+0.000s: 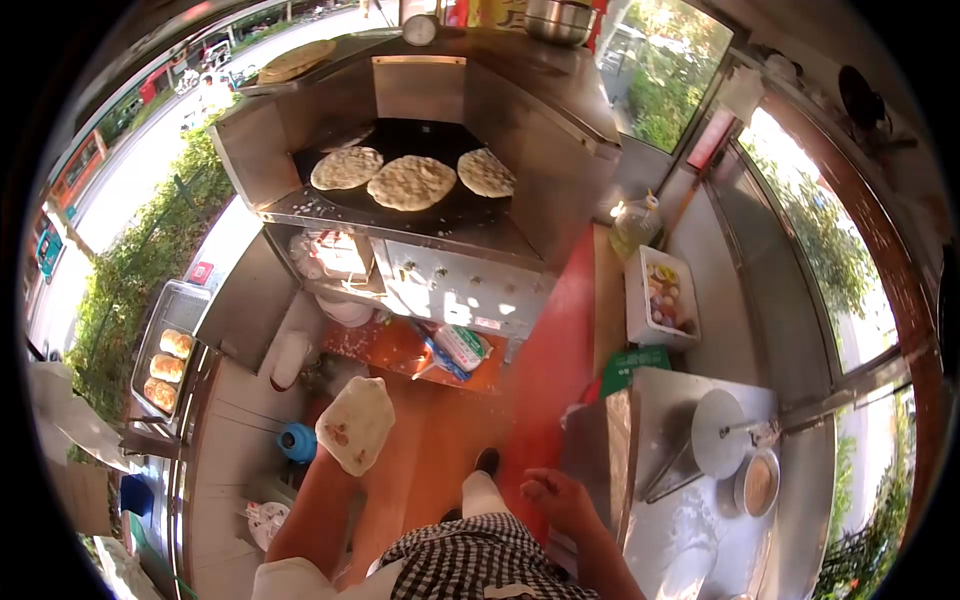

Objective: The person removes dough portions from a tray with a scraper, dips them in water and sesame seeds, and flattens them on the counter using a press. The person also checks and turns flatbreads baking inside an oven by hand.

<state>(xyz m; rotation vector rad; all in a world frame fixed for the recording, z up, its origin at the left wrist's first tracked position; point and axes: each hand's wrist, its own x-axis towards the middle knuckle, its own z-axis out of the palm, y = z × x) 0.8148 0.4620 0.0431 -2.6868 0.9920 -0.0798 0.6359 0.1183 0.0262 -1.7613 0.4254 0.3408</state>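
Note:
A flat piece of dough point(356, 425) with brown spots lies over my left hand point(338, 462), which carries it from below; the dough hides most of the fingers. My right hand point(556, 496) hangs at the right of my checkered apron, its fingers curled, and what they hold, if anything, cannot be made out. Ahead, on the dark griddle point(400, 222), lie several flatbreads: one at the left point(346, 168), a large one in the middle point(411, 183), one at the right point(486, 173) and one partly hidden at the back left.
Metal walls point(545, 185) surround the griddle. At the right stand a metal worktop point(655, 440) with a bowl point(757, 482) and a round lid point(717, 434), and a white bin point(640, 300). A tray point(143, 345) with baked pieces is at the left. A blue object point(297, 442) sits low.

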